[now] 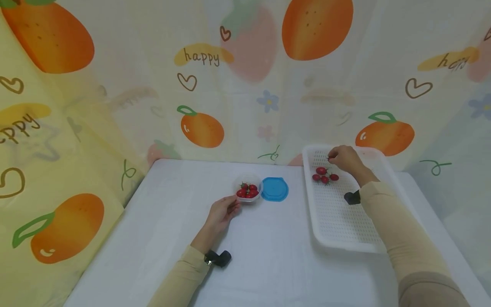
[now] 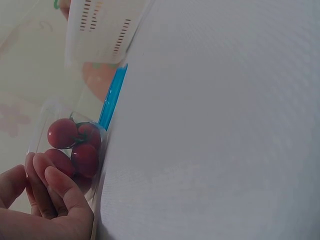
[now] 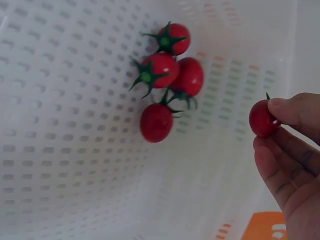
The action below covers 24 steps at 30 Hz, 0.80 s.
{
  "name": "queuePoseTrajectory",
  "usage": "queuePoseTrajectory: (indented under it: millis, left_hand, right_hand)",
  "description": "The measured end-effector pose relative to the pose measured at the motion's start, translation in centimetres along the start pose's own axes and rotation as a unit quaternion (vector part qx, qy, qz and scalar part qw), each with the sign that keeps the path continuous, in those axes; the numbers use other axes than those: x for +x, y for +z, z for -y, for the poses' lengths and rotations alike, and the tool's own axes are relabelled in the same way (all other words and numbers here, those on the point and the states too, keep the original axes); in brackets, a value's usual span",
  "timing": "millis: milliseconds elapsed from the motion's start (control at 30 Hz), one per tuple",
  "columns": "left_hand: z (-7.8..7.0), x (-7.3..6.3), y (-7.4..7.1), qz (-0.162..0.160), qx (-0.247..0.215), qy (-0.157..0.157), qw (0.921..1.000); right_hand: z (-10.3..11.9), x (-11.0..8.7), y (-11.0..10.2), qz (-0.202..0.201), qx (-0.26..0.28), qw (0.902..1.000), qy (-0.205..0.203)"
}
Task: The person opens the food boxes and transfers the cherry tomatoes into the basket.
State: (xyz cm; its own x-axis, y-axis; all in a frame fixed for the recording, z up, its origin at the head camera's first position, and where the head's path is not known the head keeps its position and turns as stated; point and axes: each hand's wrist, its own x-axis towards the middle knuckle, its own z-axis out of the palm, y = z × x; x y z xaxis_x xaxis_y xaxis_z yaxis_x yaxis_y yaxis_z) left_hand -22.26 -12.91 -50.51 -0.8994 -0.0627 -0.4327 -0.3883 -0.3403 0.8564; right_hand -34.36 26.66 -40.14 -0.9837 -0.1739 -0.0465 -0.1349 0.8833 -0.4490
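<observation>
My left hand (image 1: pixel 221 213) holds the near left edge of a small clear plastic container (image 1: pixel 250 200) between thumb and fingers. Several red cherry tomatoes (image 2: pixel 85 159) with green stems lie in that container. Over the far part of a white perforated basket (image 1: pixel 333 226), my right hand (image 1: pixel 347 160) pinches a single cherry tomato (image 3: pixel 264 119) between thumb and fingertips. Below it, more cherry tomatoes (image 3: pixel 156 122) with star-shaped green tops sit clustered on the basket floor. Touching or nearly touching the container's right side is a round blue lid (image 1: pixel 275 189), flat on the table.
A white cloth covers the table (image 1: pixel 276 264). Behind and to the left hangs a fruit-printed curtain (image 1: pixel 245 128), close to the far table edge. The basket's raised walls stand on the right side of the table.
</observation>
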Motion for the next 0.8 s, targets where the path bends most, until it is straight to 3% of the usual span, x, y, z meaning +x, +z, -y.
queuePoseTrajectory:
  millis: [300,567,800]
  left_hand:
    - [0.1,0.0,-0.1,0.002,0.000,0.004,1.0000]
    - [0.2,0.1,-0.2,0.000,0.000,0.000,1.0000]
    - [0.2,0.1,-0.1,0.002,-0.004,0.000,1.0000]
  right_hand:
    - [-2.8,-0.6,0.9,-0.008,-0.008,0.9999,0.012]
    - [-4.5,-0.6,2.0,0.041,0.014,0.9965,0.071]
    - [-5.8,-0.2,2.8,0.039,-0.024,0.9963,0.073]
